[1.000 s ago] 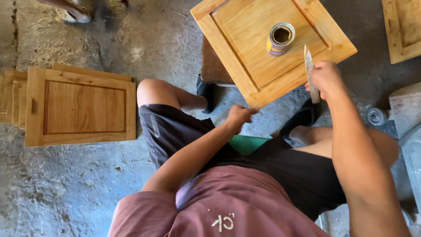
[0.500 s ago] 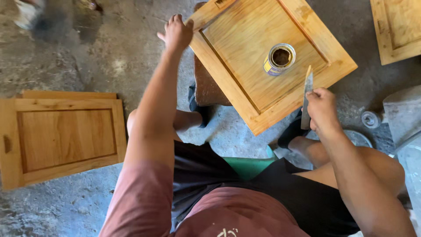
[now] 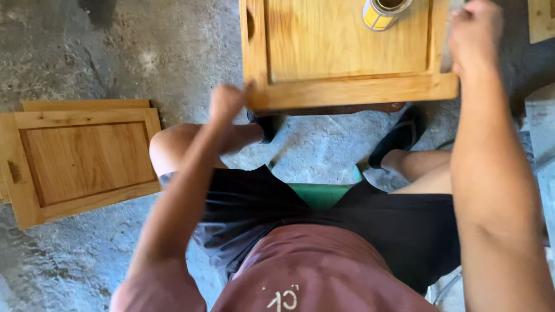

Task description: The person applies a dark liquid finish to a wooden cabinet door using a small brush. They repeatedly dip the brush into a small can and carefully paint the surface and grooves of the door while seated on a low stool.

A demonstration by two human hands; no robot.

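Note:
A wooden cabinet door (image 3: pixel 347 86) lies flat on a low brown stand in front of my knees. On its far part stands an open tin with a yellow label (image 3: pixel 384 11). My left hand (image 3: pixel 228 101) is blurred and touches the door's near left corner; its grip is unclear. My right hand (image 3: pixel 474 34) is a closed fist over the door's right rail. A sliver of a pale flat tool (image 3: pixel 444 58) shows under it.
A stack of similar wooden doors (image 3: pixel 87 156) lies on the concrete floor to my left. Another door's corner (image 3: pixel 540 20) shows at the top right. I sit on a green seat (image 3: pixel 321 193), with black shoes (image 3: pixel 399 136) under the stand.
The door has turned from a diamond angle to square with me. My left hand came from its far left corner to the near left corner. The right fist stayed at the right edge.

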